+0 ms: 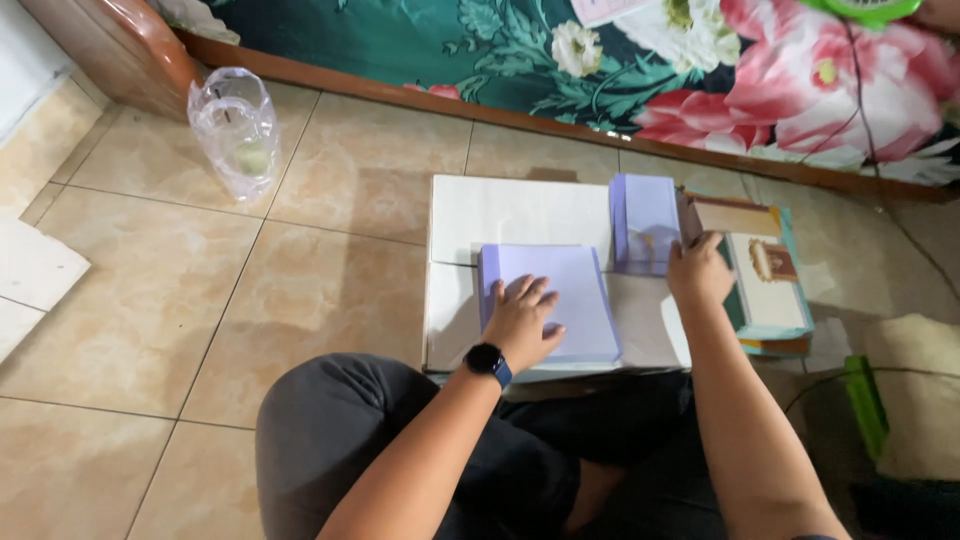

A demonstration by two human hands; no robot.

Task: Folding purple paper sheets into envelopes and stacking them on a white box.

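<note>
Tiled floor (330, 190) under a white board (510, 205): our left hand (522, 322) presses flat, fingers spread, on the lilac paper stack (570, 290); our right hand (698, 272) curls onto a smaller lilac pile (645, 215). We're sorting sheets; next calls for careful lifting.

Lilac paper stack (560, 300); floral cloth (760, 80)

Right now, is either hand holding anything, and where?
The left hand lies flat on the lilac paper stack, pressing, not gripping. The right hand touches the brown box at its left end; whether it grips cannot be told.
</note>
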